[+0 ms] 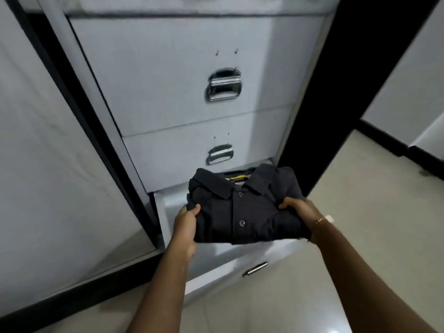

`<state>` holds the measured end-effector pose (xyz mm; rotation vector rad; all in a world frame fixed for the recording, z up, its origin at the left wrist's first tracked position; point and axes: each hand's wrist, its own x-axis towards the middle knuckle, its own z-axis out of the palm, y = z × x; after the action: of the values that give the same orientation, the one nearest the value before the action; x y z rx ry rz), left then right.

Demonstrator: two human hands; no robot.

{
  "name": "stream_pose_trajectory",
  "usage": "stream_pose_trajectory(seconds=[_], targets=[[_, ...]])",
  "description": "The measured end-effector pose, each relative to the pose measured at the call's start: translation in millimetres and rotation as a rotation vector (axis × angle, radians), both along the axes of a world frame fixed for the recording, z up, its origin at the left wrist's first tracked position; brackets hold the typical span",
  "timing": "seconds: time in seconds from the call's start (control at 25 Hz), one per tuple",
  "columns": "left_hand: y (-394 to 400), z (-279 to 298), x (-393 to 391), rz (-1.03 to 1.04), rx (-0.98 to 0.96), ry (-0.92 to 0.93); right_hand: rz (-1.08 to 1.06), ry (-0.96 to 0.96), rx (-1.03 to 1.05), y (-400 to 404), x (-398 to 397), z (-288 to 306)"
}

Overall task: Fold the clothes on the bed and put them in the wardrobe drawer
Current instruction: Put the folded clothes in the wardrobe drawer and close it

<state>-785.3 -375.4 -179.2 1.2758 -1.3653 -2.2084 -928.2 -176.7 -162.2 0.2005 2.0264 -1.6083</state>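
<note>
**Folded shirt held over the open bottom drawer**

The white wardrobe [182, 68] fills the view, its two upper drawers closed and the bottom drawer [216, 263] pulled out over the pale floor [360, 200]. Both arms reach forward and down from the lower edge. A folded dark polo shirt [245, 207], collar away from the person, sits above the open drawer. The left hand [186, 224] grips its left edge, thumb on top; the right hand [300, 212] grips its right edge, a thin bracelet [320, 221] at the wrist.

floor [360, 200] | pale tiles | wardrobe [192, 56] stands on it
</note>
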Motion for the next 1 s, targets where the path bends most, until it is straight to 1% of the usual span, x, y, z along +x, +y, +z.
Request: stream_pose_trajectory(seconds=[0.08, 0.2, 0.32, 0.44, 0.56, 0.68, 0.76, 0.8, 0.84, 0.88, 0.92, 1.0], targets=[[-21, -37, -17, 0.008, -0.064, -0.136, 0.096, 0.016, 0.078, -30, -27, -34], [-35, -82, -35, 0.0, 0.011, -0.301, 0.228, 0.026, 0.223, -52, -48, -76], [-43, -122, -50, 0.072, 0.106, -0.376, 0.309, 0.052, 0.306, -68, -65, -120], [-42, -169, -50, 0.133, 0.148, -0.485, 0.421, 0.016, 0.43, -78, -71, -164], [-36, -201, -42, 0.209, 0.169, -0.55, 0.661, 0.043, 0.617, -86, -77, -197], [-41, -221, -37, 0.145, 0.128, -0.586, 0.824, 0.041, 0.728, -91, -81, -214], [-42, -226, -37, 0.06, 0.074, -0.623, 0.834, 0.109, 0.846, -91, -81, -219], [-38, -224, -36, -0.008, -0.03, -0.672, 0.807, 0.166, 0.898, -91, -78, -219], [-34, -218, -35, -0.089, -0.225, -0.737, 0.755, 0.221, 0.924, -92, -73, -215], [-29, -208, -33, -0.182, -0.464, -0.785, 0.693, 0.276, 0.919, -94, -64, -208], [-23, -196, -31, -0.263, -0.688, -0.759, 0.65, 0.322, 0.889, -96, -54, -198], [-9, -172, -28, -0.387, -0.994, -0.595, 0.616, 0.408, 0.811, -97, -27, -181]])
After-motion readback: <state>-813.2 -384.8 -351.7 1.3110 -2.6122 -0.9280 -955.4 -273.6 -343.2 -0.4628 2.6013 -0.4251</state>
